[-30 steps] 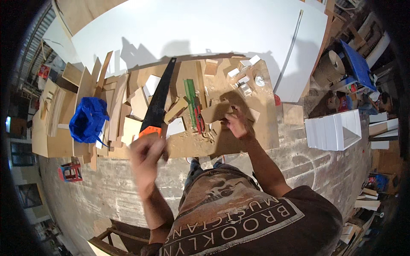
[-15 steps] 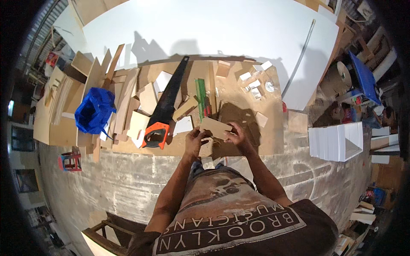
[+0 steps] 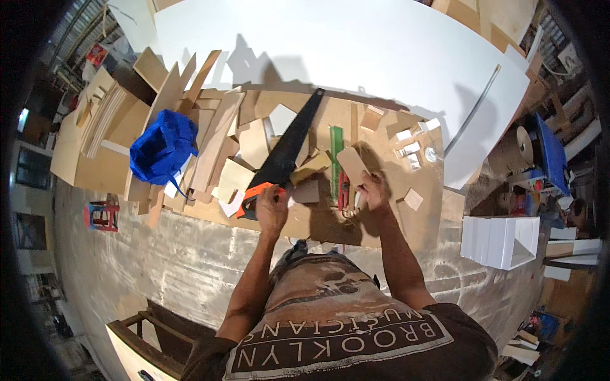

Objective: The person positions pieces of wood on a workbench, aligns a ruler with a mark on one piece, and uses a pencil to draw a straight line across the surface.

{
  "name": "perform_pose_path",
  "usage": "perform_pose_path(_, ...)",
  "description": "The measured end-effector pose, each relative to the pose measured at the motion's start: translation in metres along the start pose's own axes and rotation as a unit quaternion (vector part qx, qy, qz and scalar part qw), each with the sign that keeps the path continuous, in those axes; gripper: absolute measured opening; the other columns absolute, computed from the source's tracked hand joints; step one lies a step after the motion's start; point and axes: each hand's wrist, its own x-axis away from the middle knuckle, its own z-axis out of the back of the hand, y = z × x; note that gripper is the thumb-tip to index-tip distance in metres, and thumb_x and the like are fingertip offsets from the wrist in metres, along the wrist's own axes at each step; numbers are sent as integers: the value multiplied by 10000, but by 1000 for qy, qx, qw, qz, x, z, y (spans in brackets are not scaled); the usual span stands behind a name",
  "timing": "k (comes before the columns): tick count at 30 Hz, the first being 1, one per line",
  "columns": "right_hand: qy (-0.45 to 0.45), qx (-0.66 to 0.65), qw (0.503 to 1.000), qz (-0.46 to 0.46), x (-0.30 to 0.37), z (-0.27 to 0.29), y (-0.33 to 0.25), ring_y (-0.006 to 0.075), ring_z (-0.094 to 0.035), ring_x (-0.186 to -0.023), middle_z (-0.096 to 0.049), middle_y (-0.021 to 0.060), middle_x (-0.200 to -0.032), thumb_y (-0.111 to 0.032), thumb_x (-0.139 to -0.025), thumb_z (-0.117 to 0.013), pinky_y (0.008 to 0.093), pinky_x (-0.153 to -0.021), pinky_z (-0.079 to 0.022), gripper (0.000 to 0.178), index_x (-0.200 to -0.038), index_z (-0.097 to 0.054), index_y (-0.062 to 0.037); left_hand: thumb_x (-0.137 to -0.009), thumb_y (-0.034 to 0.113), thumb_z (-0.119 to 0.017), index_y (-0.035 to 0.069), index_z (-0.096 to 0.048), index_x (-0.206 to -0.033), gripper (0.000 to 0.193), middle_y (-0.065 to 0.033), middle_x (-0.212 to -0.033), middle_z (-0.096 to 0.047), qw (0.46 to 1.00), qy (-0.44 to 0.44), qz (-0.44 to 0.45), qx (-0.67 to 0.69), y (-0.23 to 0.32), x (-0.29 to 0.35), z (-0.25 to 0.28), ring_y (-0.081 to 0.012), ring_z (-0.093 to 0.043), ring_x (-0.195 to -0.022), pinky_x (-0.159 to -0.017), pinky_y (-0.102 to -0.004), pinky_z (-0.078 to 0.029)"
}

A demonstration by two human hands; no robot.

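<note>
My left hand (image 3: 272,209) is closed round the orange handle (image 3: 255,192) of a handsaw. The saw's dark blade (image 3: 293,141) slants away up to the right, over loose wood offcuts on the brown board. My right hand (image 3: 375,190) grips a small flat piece of wood (image 3: 352,163) by its near end and holds it tilted above the board. Just left of that piece lie a green strip (image 3: 336,155) and a red-handled tool (image 3: 344,190), whose kind I cannot make out. A small brown block (image 3: 306,192) sits beside the saw handle.
A large white panel (image 3: 381,51) spans the far side. Long boards and a blue bag (image 3: 164,147) stand at the left. White blocks (image 3: 410,149) and a square offcut (image 3: 413,199) lie at the right. A white box-like stack (image 3: 499,241) and a red stool (image 3: 101,216) are on the floor.
My left hand has let go of the wood piece and moved left onto the saw handle. My right hand now holds the piece alone, farther right and turned. The view has shifted.
</note>
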Motion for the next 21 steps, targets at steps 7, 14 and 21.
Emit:
perform_pose_path(7, -110, 29, 993, 34, -43, -63, -3, 261, -653, -1057, -623, 152, -1182, -240, -977, -596, 426, -935, -563, 412, -1274, -499, 28, -817, 136, -756, 9, -673, -1095, 317, -210, -1026, -621, 996, 20, 73, -54, -69, -22, 79, -403, -594, -997, -890, -492, -481)
perform_pose_path(14, -32, 336, 941, -3, -21, -91, 19, 229, -674, -650, -673, 172, -877, -123, -956, -603, 329, -569, -589, 442, -1349, -492, 46, -748, 151, -731, 85, -619, -1086, 361, -188, -1064, -556, 977, 111, 7, -180, -125, -62, 129, -404, -536, -1036, -852, -510, -449)
perform_pose_path(21, -68, 343, 937, 17, 9, -147, 23, 180, -689, -657, -702, 129, -855, -160, -953, -646, 277, -544, -543, 464, -1347, -507, 43, -756, 258, -754, 83, -551, -1202, 521, -206, -1098, -587, 959, -64, 42, -271, -162, -121, 144, -410, -606, -993, -771, -502, -526)
